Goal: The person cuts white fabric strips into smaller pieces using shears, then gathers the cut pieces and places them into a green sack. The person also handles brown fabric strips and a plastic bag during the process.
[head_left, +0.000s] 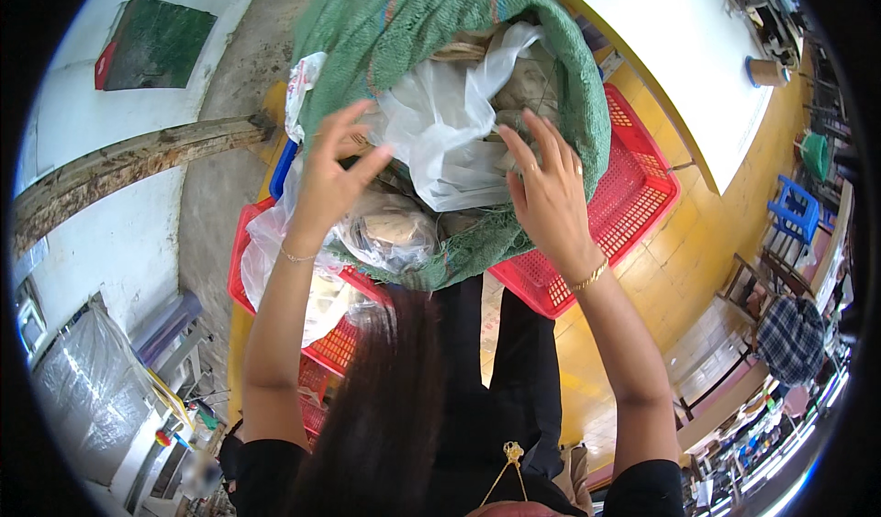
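Note:
A large green woven sack (pixel 564 86) stands in front of me, its mouth rolled open. Inside, a crumpled translucent white plastic bag (pixel 440 132) lies on top of other bagged things. My left hand (pixel 335 164) is over the left part of the sack's mouth, fingers spread and apparently gripping nothing. On the right, my right hand (pixel 548 173) hovers at the edge of the white bag, its fingers apart as well; whether the fingertips touch the plastic I cannot tell. A clear plastic bag (pixel 390 233) with beige contents sits near the sack's front rim.
Red perforated baskets (pixel 642 168) stand right of the sack and at its left (pixel 335 343), the left ones with plastic bags on them. A white table (pixel 679 49) stands at the far right. A blue stool (pixel 794 208) is beyond, and a wooden beam (pixel 147 168) runs along the left.

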Demonstrator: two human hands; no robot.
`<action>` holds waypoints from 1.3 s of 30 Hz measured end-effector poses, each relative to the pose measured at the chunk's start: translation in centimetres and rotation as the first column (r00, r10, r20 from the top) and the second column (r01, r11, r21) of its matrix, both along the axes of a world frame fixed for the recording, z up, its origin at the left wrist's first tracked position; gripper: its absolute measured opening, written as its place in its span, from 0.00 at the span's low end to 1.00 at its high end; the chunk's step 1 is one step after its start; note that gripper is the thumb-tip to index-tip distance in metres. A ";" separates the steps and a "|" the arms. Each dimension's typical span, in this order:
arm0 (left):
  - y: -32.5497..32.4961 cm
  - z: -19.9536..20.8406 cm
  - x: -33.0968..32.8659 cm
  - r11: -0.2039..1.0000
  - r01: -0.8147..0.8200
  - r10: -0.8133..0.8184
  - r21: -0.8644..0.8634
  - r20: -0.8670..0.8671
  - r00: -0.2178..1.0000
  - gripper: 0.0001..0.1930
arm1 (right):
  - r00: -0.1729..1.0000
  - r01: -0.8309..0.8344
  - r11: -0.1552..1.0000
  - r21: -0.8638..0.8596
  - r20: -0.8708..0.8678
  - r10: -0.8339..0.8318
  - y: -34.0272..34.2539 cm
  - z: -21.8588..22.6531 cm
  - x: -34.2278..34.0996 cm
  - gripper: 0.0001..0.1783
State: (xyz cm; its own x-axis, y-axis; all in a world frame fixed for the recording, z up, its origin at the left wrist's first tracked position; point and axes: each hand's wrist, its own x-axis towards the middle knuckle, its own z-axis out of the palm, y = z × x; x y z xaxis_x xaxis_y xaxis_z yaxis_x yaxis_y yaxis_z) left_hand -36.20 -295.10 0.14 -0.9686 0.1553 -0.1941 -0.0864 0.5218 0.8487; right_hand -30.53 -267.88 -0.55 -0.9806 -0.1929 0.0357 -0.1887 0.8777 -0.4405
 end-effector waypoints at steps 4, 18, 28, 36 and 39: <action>-8.0 -7.2 0.6 0.769 -0.293 0.151 -0.569 -0.284 0.947 0.52 | 0.998 0.014 0.993 -0.121 -0.054 -0.021 -1.8 1.3 0.3 0.46; -15.2 -14.5 5.3 0.788 -0.253 0.379 -0.562 0.118 0.918 0.23 | 0.960 -0.137 0.990 -0.011 0.245 0.136 -17.2 -6.5 8.5 0.41; -16.6 -13.3 6.8 0.843 -0.296 0.347 -0.450 0.034 0.937 0.22 | 0.935 -0.064 0.965 -0.253 0.323 0.147 -12.1 -5.1 11.4 0.27; -17.9 -8.1 4.5 0.885 -0.255 0.341 -0.390 0.168 0.925 0.26 | 0.813 0.489 0.738 -0.465 0.550 -0.191 -1.9 2.4 14.1 0.20; -18.3 -7.0 5.5 0.891 -0.292 0.349 -0.348 0.113 0.930 0.27 | 0.795 0.521 0.660 -0.542 0.589 -0.143 1.5 4.2 14.6 0.18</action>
